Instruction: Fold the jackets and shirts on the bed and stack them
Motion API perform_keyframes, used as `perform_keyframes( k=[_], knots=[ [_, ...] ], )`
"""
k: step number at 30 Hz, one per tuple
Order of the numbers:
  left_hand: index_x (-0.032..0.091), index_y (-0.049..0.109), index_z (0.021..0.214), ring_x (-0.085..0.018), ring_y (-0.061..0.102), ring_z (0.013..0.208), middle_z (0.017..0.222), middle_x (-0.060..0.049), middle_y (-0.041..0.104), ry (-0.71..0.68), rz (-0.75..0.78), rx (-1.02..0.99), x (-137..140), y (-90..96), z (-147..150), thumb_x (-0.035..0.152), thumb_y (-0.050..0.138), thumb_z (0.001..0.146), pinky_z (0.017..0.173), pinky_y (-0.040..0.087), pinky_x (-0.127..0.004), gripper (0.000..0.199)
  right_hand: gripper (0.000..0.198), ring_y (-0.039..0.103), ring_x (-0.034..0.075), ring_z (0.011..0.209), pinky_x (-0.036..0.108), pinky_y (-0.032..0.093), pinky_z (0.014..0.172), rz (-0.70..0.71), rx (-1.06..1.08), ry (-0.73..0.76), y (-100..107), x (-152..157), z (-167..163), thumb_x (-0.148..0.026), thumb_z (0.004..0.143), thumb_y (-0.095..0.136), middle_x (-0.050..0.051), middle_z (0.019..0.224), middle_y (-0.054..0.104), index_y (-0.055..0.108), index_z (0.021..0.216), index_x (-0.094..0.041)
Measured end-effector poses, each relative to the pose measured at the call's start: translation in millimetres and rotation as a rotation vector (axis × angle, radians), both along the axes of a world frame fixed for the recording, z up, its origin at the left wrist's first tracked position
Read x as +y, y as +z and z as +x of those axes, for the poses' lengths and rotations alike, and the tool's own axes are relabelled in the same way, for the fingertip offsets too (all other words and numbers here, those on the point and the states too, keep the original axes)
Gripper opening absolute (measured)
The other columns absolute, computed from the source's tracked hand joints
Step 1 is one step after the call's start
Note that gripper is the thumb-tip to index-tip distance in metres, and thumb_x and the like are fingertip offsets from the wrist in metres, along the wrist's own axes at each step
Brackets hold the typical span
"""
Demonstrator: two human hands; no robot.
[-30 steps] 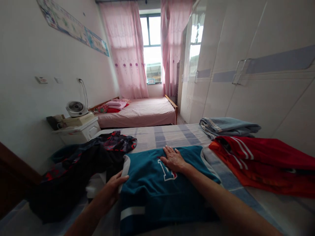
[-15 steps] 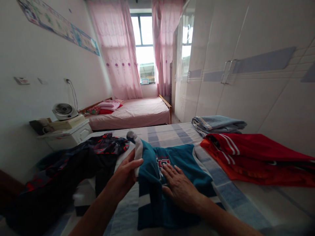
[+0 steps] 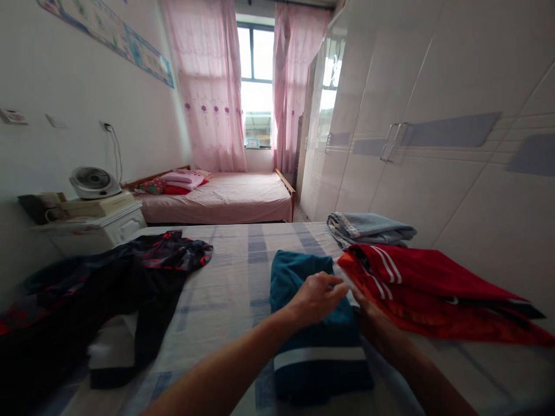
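A teal shirt (image 3: 303, 341) with a white stripe lies folded in half lengthwise on the checked bed (image 3: 234, 277) in front of me. My left hand (image 3: 316, 297) reaches across it and pinches its right edge. My right hand (image 3: 368, 315) is at that same edge, mostly hidden behind the left hand and the cloth, next to a red garment (image 3: 416, 283) with white stripes.
A folded pale blue garment (image 3: 368, 226) lies beyond the red one. A heap of dark clothes (image 3: 108, 289) covers the bed's left side. A nightstand with a small fan (image 3: 93, 182) stands at left, a pink bed (image 3: 225, 199) beyond, white wardrobes (image 3: 433, 144) along the right.
My left hand has carried the shirt's left half over to the right edge, folding it narrower. My right hand slid from the shirt's middle to that edge. The view shifted left.
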State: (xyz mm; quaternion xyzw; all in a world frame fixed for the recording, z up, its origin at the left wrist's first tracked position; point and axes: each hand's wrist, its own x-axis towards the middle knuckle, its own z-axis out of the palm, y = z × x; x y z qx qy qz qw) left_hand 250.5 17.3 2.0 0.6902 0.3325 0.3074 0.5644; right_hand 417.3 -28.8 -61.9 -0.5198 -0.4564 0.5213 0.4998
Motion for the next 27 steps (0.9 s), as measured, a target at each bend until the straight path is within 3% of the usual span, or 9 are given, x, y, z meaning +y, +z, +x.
perform_keyframes(
  k=[4, 7, 9, 12, 15, 19, 21, 25, 27],
  knots=[
    [0.018, 0.061, 0.115, -0.025, 0.050, 0.114, 0.122, -0.009, 0.055, 0.131, 0.525, 0.242, -21, -14.3, -42, 0.028, 0.049, 0.085, 0.102, 0.037, -0.040, 0.034, 0.056, 0.055, 0.027, 0.114, 0.042, 0.046, 0.093, -0.051, 0.106, 0.104, 1, 2, -2, -0.038, 0.078, 0.059, 0.010, 0.125, 0.059, 0.047, 0.130, -0.019],
    [0.026, 0.050, 0.128, -0.026, 0.035, 0.131, 0.139, -0.006, 0.044, 0.023, 0.815, 0.468, -39, -32.9, -65, 0.037, 0.052, 0.085, 0.109, 0.028, -0.044, 0.045, 0.068, 0.052, 0.026, 0.118, 0.041, 0.047, 0.093, 0.070, 0.025, -0.007, -4, 14, -3, -0.031, 0.073, 0.060, 0.009, 0.133, 0.052, 0.037, 0.137, -0.021],
    [0.029, 0.041, 0.135, -0.026, 0.025, 0.136, 0.144, -0.005, 0.038, -0.052, 0.867, 0.551, -49, -48.1, -68, 0.044, 0.051, 0.085, 0.112, 0.019, -0.048, 0.053, 0.068, 0.048, 0.025, 0.122, 0.040, 0.043, 0.098, 0.157, -0.179, -0.097, -12, 24, -1, -0.028, 0.072, 0.056, 0.010, 0.137, 0.048, 0.037, 0.137, -0.019],
    [0.027, 0.036, 0.138, -0.026, 0.023, 0.137, 0.145, -0.007, 0.036, -0.039, 0.884, 0.626, -56, -65.3, -61, 0.048, 0.044, 0.088, 0.113, 0.015, -0.050, 0.055, 0.057, 0.047, 0.025, 0.123, 0.042, 0.037, 0.104, 0.204, -0.652, -0.143, -19, 34, 3, -0.025, 0.074, 0.047, 0.014, 0.132, 0.051, 0.047, 0.130, -0.013],
    [0.025, 0.038, 0.137, -0.027, 0.021, 0.138, 0.145, -0.008, 0.036, -0.010, 0.926, 0.632, -57, -71.2, -54, 0.047, 0.040, 0.090, 0.113, 0.014, -0.051, 0.052, 0.053, 0.045, 0.027, 0.123, 0.044, 0.034, 0.105, 0.306, -1.025, -0.177, -2, 37, -1, -0.027, 0.080, 0.040, 0.018, 0.130, 0.051, 0.047, 0.129, -0.008],
    [0.026, 0.038, 0.136, -0.025, 0.021, 0.138, 0.146, -0.004, 0.036, -0.090, 1.051, 0.568, -59, -70.0, -50, 0.040, 0.034, 0.093, 0.113, 0.017, -0.046, 0.045, 0.051, 0.036, 0.025, 0.130, 0.044, 0.030, 0.107, 0.611, -1.219, -0.223, 35, 44, -28, -0.037, 0.089, 0.037, 0.013, 0.138, 0.044, 0.042, 0.134, -0.014],
    [0.026, 0.039, 0.134, -0.023, 0.027, 0.136, 0.142, -0.002, 0.041, -0.139, 1.080, 0.541, -62, -67.0, -50, 0.038, 0.034, 0.094, 0.112, 0.020, -0.042, 0.043, 0.050, 0.028, 0.024, 0.135, 0.045, 0.026, 0.109, 0.678, -1.262, -0.173, 36, 55, -45, -0.040, 0.091, 0.035, 0.009, 0.144, 0.038, 0.039, 0.136, -0.019],
    [0.023, 0.049, 0.125, -0.017, 0.040, 0.128, 0.132, -0.001, 0.053, -0.250, 1.076, 0.450, -63, -59.9, -56, 0.030, 0.039, 0.092, 0.109, 0.027, -0.032, 0.035, 0.050, 0.030, 0.023, 0.134, 0.043, 0.026, 0.109, 0.492, -1.302, 0.136, 2, 84, -58, -0.040, 0.091, 0.032, 0.010, 0.142, 0.042, 0.045, 0.134, -0.017],
    [0.024, 0.055, 0.119, -0.015, 0.044, 0.124, 0.132, -0.001, 0.052, -0.192, 0.992, 0.361, -55, -59.2, -65, 0.021, 0.041, 0.089, 0.107, 0.031, -0.029, 0.033, 0.053, 0.031, 0.022, 0.134, 0.041, 0.026, 0.109, 0.408, -1.257, 0.201, -16, 91, -51, -0.041, 0.090, 0.034, 0.012, 0.142, 0.040, 0.044, 0.134, -0.014]
  ],
)
